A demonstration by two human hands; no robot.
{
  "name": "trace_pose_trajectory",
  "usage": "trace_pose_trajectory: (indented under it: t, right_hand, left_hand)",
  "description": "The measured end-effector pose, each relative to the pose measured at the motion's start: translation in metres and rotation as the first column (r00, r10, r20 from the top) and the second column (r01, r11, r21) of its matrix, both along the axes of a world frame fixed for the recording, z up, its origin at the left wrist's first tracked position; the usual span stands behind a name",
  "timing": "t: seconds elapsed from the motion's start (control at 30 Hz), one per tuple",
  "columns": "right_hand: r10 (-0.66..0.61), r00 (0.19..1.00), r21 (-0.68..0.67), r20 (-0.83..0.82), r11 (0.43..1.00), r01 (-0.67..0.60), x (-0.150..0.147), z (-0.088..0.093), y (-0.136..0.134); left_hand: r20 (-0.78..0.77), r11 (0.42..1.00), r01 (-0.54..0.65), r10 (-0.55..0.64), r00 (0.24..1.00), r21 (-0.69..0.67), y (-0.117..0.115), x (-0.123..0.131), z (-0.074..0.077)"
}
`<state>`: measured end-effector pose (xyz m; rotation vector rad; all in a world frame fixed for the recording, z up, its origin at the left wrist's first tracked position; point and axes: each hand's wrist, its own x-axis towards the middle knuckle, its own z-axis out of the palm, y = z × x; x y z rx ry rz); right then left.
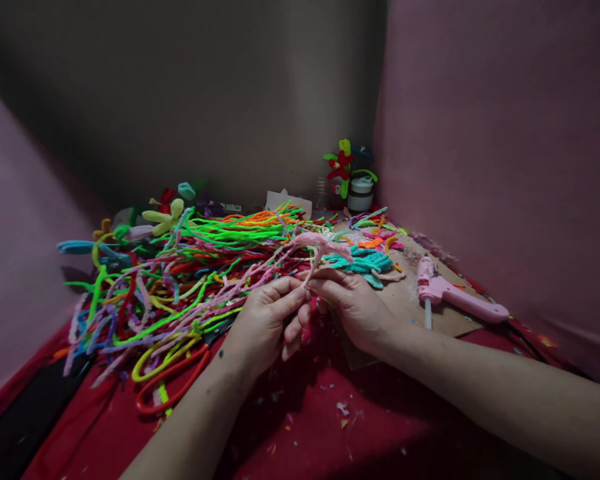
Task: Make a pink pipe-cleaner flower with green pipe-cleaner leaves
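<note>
My left hand (275,320) and my right hand (353,303) meet at the middle, thumbs and fingertips pinched together. Between them they hold the lower ends of pale pink pipe cleaners (323,245), whose fuzzy upper part bends over and spreads above my fingers. Both hands are closed on these stems; the exact grip at the fingertips is partly hidden. Just behind and to the left lies a large heap of multicoloured pipe cleaners (205,287). A bunch of teal pipe cleaner pieces (367,263) rests beyond my right hand.
A pink glue gun (453,293) lies on a cardboard sheet (405,300) at the right. Finished pipe cleaner flowers (340,165) stand at the back by a lidded jar (361,195). Small scraps dot the red cloth (300,427). A black flat object (30,413) is at the lower left.
</note>
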<state>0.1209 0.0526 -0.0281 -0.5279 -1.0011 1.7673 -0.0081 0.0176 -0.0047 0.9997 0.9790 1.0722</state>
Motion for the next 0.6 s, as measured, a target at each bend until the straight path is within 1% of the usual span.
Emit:
trace_pose_trajectory:
  t: [0.13,0.23,0.3,0.37,0.43,0.47,0.5,0.53,0.57,0.6]
  right_hand:
    - [0.027,0.999,-0.052,-0.044,0.998,-0.029,0.000,-0.002,0.000]
    - [0.084,0.993,-0.027,-0.077,0.996,-0.087,0.001,-0.001,0.000]
    - [0.106,0.992,-0.011,-0.075,0.994,-0.107,0.001,0.000,0.000]
    - [0.081,0.995,-0.006,-0.066,0.997,-0.082,0.000,0.000,0.000]
    - [0.045,0.997,-0.004,-0.055,0.999,-0.045,-0.001,-0.002,0.001]
    - [0.028,0.999,-0.007,-0.045,1.000,-0.028,-0.001,-0.003,0.001]
    - [0.010,0.999,-0.009,-0.036,1.000,-0.011,-0.001,-0.004,0.001]
    - [-0.010,1.000,-0.010,-0.026,1.000,0.010,-0.001,-0.005,0.001]
    - [-0.034,0.999,-0.007,-0.016,0.999,0.034,-0.001,-0.006,0.001]
    - [-0.066,0.998,0.001,-0.004,0.998,0.066,-0.001,-0.007,0.001]
  left_hand:
    - [0.087,0.995,0.086,-0.081,0.993,-0.054,0.002,-0.006,-0.001]
    - [0.118,0.989,0.136,-0.129,0.985,-0.062,0.003,-0.008,0.000]
    - [0.099,0.986,0.155,-0.149,0.984,-0.060,0.003,-0.009,0.001]
    - [0.044,0.986,0.154,-0.151,0.987,-0.058,0.002,-0.007,0.002]
    - [-0.069,0.992,0.121,-0.123,0.990,-0.027,0.002,-0.005,0.003]
    - [-0.162,0.996,0.093,-0.090,0.983,0.012,0.001,-0.003,0.002]
    - [-0.278,0.995,0.057,-0.033,0.960,0.078,0.001,-0.001,0.001]
    - [-0.410,0.984,0.024,0.050,0.911,0.175,0.000,0.001,-0.001]
    - [-0.535,0.956,0.006,0.160,0.830,0.295,0.000,0.003,-0.004]
    - [-0.630,0.908,0.010,0.282,0.723,0.418,-0.001,0.004,-0.007]
